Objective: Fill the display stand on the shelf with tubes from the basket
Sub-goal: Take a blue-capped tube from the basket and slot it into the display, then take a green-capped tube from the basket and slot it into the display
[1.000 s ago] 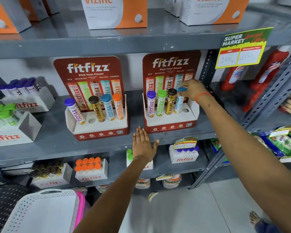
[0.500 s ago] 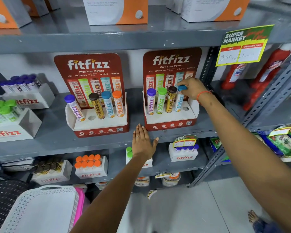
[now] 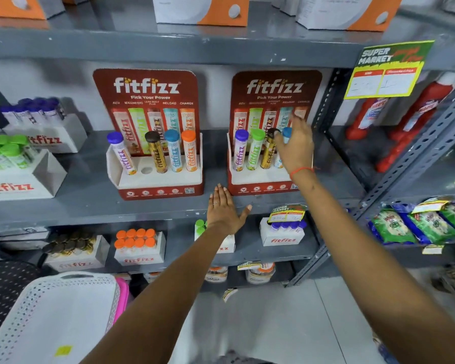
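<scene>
Two red fitfizz display stands sit on the grey middle shelf. The right stand holds a purple-capped tube, a green-capped tube, a gold tube with a brown cap and a blue-capped tube. My right hand wraps around the blue-capped tube, hiding its body and the stand's right end. The left stand carries several tubes and shows one bare hole. My left hand lies flat on the shelf edge between the stands, holding nothing. The white basket is at the lower left.
White fitfizz boxes of tubes stand at the far left and on the shelf below. A slotted steel upright borders the right. A yellow price tag hangs above red bottles. A pink basket sits behind the white one.
My right hand has slid from the top of the blue cap down around the tube, with the wrist now in front of the stand. My left hand stays flat on the shelf edge.
</scene>
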